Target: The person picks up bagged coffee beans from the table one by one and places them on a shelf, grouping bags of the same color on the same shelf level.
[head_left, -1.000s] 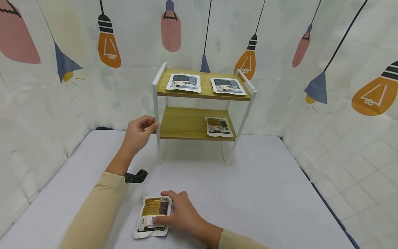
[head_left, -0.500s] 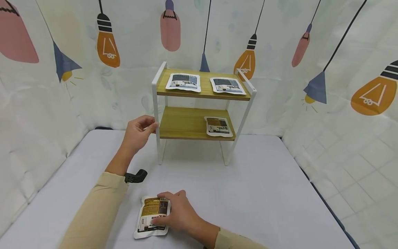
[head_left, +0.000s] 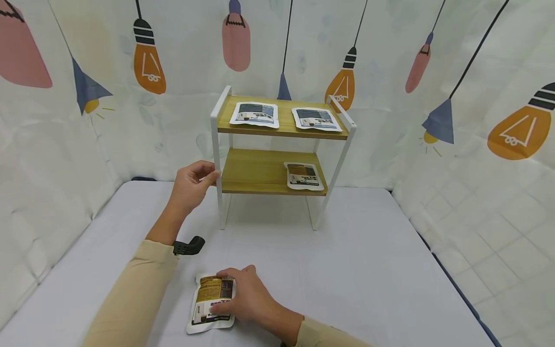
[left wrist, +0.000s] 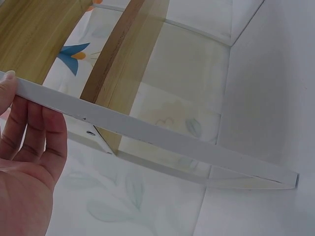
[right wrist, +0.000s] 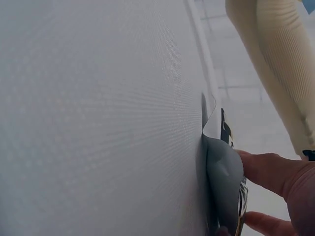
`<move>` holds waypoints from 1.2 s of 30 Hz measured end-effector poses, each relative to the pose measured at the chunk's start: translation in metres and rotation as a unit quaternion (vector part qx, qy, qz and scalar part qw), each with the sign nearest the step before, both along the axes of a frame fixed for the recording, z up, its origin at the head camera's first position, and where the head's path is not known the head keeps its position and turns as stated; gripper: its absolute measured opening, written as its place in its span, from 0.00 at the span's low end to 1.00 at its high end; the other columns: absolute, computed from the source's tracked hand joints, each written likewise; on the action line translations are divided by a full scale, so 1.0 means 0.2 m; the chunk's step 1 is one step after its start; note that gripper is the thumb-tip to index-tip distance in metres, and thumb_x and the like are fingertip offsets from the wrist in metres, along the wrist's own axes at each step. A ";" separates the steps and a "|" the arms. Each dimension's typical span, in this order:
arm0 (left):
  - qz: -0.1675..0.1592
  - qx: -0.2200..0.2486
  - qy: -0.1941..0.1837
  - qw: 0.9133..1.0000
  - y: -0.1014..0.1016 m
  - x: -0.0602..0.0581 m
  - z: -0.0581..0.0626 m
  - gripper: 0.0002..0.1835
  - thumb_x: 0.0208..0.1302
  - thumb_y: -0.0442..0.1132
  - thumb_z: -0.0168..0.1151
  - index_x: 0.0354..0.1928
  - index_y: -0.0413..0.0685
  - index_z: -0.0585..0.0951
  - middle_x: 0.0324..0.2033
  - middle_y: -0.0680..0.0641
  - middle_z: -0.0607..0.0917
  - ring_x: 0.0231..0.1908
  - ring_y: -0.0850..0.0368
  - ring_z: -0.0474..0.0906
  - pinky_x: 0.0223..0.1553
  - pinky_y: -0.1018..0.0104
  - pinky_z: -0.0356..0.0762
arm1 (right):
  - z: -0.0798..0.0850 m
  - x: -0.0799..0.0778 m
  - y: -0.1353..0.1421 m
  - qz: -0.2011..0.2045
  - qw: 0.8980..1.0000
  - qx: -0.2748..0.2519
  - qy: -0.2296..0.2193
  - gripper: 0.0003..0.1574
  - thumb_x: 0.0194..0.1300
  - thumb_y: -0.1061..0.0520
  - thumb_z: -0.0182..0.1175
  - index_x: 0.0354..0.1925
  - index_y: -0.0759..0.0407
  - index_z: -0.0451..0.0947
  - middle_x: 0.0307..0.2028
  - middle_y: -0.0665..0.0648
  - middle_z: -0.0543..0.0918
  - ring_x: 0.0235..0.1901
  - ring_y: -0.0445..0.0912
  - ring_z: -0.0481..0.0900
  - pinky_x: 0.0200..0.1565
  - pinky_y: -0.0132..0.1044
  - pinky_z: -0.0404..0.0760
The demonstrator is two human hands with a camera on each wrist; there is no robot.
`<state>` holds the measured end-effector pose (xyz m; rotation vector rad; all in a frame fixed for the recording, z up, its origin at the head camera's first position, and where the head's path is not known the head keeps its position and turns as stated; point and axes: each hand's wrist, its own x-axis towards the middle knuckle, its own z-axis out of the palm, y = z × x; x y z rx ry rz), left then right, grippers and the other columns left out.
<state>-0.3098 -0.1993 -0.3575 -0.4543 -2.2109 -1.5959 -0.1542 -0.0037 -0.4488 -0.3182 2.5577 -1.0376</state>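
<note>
My left hand (head_left: 192, 185) pinches the white left post (left wrist: 123, 118) of a small two-tier shelf rack (head_left: 247, 171) between thumb and fingers. Close to me, a white pouch (head_left: 207, 308) with a yellow-brown label lies flat on the white tabletop. My right hand (head_left: 251, 296) grips its right side, the thumb on the lower label and the forefinger by the upper edge. In the right wrist view the pouch (right wrist: 224, 172) bulges up beside the thumb; the other fingers are mostly hidden.
Two blue-labelled pouches, a left one (head_left: 255, 114) and a right one (head_left: 316, 119), lie on the rack's top tier. A brown-labelled pouch (head_left: 304, 176) lies at the right of the lower tier. Behind the table (head_left: 347, 270) hangs a lamp-patterned curtain (head_left: 186, 96).
The right hand has shifted slightly left over the pouch, its forefinger now further across the top edge. The left hand keeps its hold on the post.
</note>
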 end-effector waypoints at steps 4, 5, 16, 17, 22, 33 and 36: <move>0.001 0.000 0.000 1.000 0.00 0.00 0.00 0.15 0.73 0.43 0.64 0.52 0.38 0.83 0.40 0.51 0.85 0.41 0.61 0.83 0.45 0.77 0.84 | 0.00 0.00 0.00 0.000 1.000 -0.007 0.002 0.40 0.47 0.41 0.83 0.58 0.30 0.81 0.46 0.52 0.69 0.40 0.40 0.70 0.48 0.36 0.79; 0.002 0.000 -0.001 1.000 0.00 0.00 0.00 0.15 0.73 0.43 0.64 0.52 0.39 0.83 0.40 0.51 0.85 0.41 0.61 0.83 0.45 0.77 0.84 | 0.00 0.00 -0.01 0.000 1.000 -0.009 0.001 0.40 0.46 0.42 0.83 0.58 0.30 0.81 0.46 0.52 0.69 0.41 0.40 0.70 0.48 0.36 0.79; 0.002 -0.008 0.000 1.000 0.00 -0.01 0.00 0.16 0.74 0.42 0.62 0.55 0.38 0.82 0.43 0.45 0.86 0.42 0.61 0.82 0.45 0.79 0.83 | -0.02 -0.02 0.01 0.020 0.998 -0.053 0.013 0.38 0.46 0.47 0.84 0.57 0.32 0.83 0.45 0.45 0.74 0.43 0.36 0.67 0.49 0.31 0.73; 0.003 -0.007 0.000 1.000 0.00 -0.01 0.00 0.16 0.74 0.42 0.63 0.54 0.38 0.82 0.42 0.46 0.86 0.42 0.61 0.82 0.45 0.79 0.83 | -0.02 -0.02 0.01 0.025 0.998 -0.061 0.017 0.38 0.46 0.48 0.84 0.57 0.33 0.84 0.45 0.43 0.75 0.43 0.35 0.67 0.49 0.30 0.72; 0.002 -0.006 -0.002 1.000 0.00 -0.01 0.00 0.18 0.73 0.44 0.63 0.54 0.36 0.82 0.41 0.48 0.86 0.42 0.61 0.82 0.45 0.78 0.83 | -0.03 -0.02 0.02 0.042 0.994 -0.091 0.032 0.36 0.46 0.51 0.84 0.55 0.35 0.86 0.45 0.38 0.81 0.44 0.31 0.70 0.49 0.29 0.72; 0.001 -0.004 0.002 1.000 0.00 0.00 0.00 0.16 0.73 0.44 0.64 0.53 0.39 0.83 0.42 0.47 0.86 0.42 0.61 0.83 0.45 0.78 0.83 | -0.05 -0.03 0.02 0.022 0.993 -0.113 0.025 0.35 0.44 0.52 0.85 0.52 0.32 0.87 0.45 0.37 0.83 0.43 0.30 0.73 0.46 0.28 0.73; 0.002 -0.005 0.002 1.000 0.00 0.00 0.00 0.16 0.73 0.44 0.64 0.53 0.39 0.83 0.41 0.48 0.86 0.42 0.61 0.83 0.45 0.78 0.83 | -0.05 -0.04 0.02 0.017 0.993 -0.116 0.028 0.35 0.43 0.52 0.85 0.51 0.31 0.87 0.45 0.37 0.83 0.43 0.30 0.73 0.49 0.30 0.74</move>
